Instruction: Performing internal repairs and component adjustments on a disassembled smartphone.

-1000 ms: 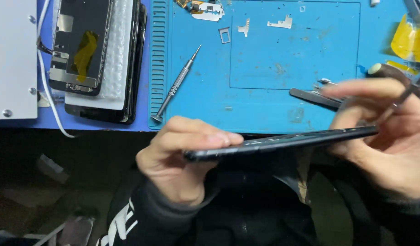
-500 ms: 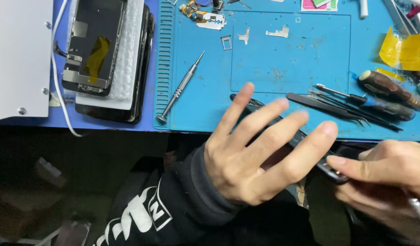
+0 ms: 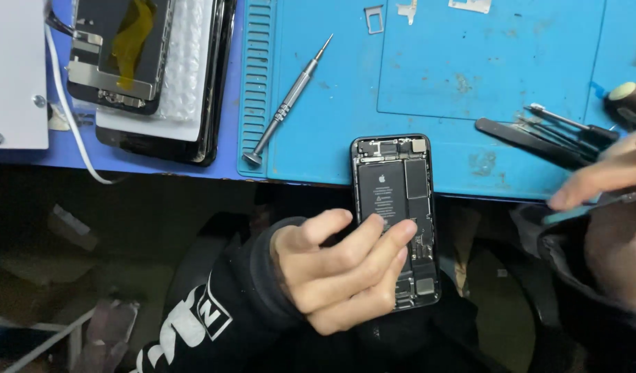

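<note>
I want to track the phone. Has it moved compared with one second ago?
Yes. The phone, then held edge-on in front of the blue mat, now lies open with its top end on the mat edge.

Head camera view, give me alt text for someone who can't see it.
A left hand holds an opened phone, insides showing, at the near edge of a blue mat. The right hand, blurred at the right edge, holds a thin dark part. A screwdriver and tweezers lie on the mat, with stacked screens to the left.
</note>
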